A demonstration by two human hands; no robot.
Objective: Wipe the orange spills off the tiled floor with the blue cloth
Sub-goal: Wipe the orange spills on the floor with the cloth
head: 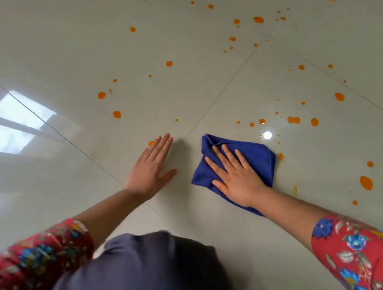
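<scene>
Pressing blue cloth (236, 164) flat – right hand (237, 176) spread, left hand (152, 166) splayed on tiles, orange spills (366, 182) around.

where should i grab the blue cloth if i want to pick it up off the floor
Pinch the bunched far-left corner of the blue cloth, coming from above. The fabric is raised in folds there, while the rest lies flat on the tiled floor. The right hand rests open and flat on the near part, so that corner stays free.
</scene>
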